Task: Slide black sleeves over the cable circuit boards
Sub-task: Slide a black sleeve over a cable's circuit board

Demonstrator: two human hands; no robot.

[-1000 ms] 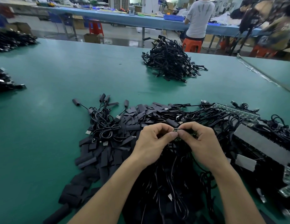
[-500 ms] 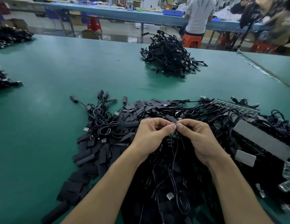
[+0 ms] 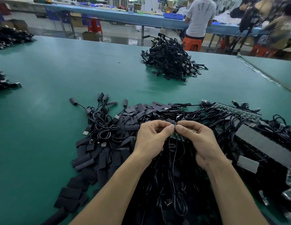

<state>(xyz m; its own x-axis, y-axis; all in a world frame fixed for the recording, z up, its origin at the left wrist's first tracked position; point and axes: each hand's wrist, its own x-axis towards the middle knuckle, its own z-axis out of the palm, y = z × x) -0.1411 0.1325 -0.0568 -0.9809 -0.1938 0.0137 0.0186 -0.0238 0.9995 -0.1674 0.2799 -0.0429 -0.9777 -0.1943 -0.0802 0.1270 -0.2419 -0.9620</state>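
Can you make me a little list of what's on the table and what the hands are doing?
Table: green top
Left hand: pinches a small circuit board
Right hand: pinches the same board
Sleeve on that board: cannot tell
Loose black sleeves: piled left of the hands
Cables: tangled under the hands
Far cable heap: across the table

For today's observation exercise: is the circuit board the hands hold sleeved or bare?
Bare, at least partly: green circuit board shows between left hand and right hand.
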